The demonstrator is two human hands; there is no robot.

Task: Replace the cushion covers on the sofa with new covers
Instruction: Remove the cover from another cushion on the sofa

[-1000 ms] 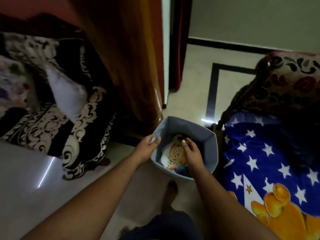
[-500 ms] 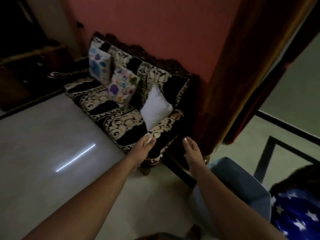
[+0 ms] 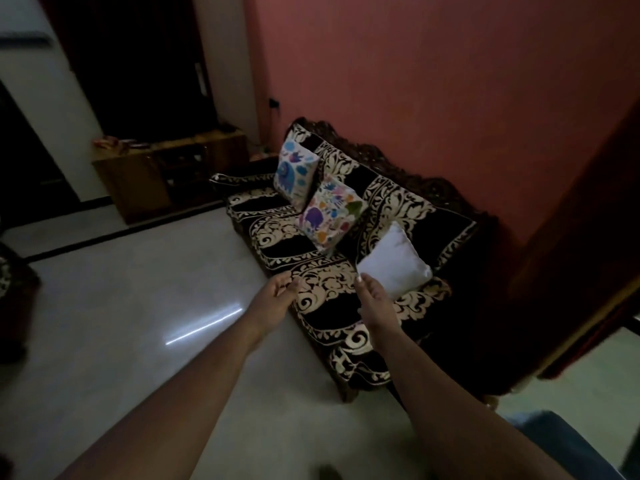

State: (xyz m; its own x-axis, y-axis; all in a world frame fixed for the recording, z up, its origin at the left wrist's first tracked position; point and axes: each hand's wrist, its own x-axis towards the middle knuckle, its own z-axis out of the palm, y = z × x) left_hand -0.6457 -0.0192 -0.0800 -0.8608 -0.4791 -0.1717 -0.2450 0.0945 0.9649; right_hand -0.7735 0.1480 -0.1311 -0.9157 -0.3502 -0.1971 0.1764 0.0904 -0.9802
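A blue basket is cut off at the lower right, contents unseen. Left hand and right hand are held loosely spread, empty, before the sofa.

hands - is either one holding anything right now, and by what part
Nothing is held. The left hand and the right hand are both empty, fingers relaxed, reaching toward the sofa near the plain white cushion without touching it.

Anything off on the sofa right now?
One thing: the plain white cushion at the near end has no printed cover, unlike the elephant-print cushion and the multicoloured cushion beside it. All three lean tilted against the sofa back. Nothing looks spilled or damaged.
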